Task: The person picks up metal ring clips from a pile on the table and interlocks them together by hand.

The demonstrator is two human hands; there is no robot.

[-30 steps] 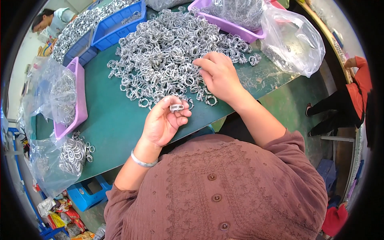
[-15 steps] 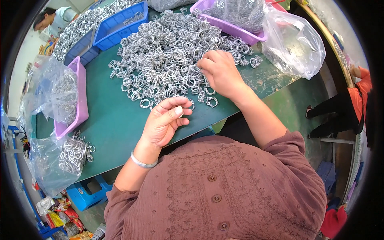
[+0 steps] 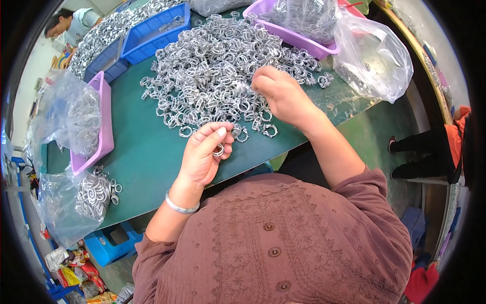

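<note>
A small silvery metal ring [image 3: 218,150] sits in my left hand [image 3: 198,159], its thumb and curled fingers closed about it in front of the pile. My right hand [image 3: 286,99] hovers at the right side of the heap of grey metal rings [image 3: 212,71], fingers bent and drawn together. What those fingertips hold, if anything, is hidden. Several loose rings, one of them a ring with small lugs [image 3: 270,130], lie on the green table [image 3: 142,167] between my hands and the heap.
A purple tray [image 3: 105,121] with bagged rings stands at left, a clear bag of rings [image 3: 93,195] before it. Blue bins [image 3: 154,38] and another purple tray [image 3: 298,40] stand behind the heap. A clear plastic bag [image 3: 377,55] lies at right. Two people are nearby.
The ring in my left hand now shows between the fingers, which have curled further in. My right hand stays by the heap, its fingers shifted slightly.
</note>
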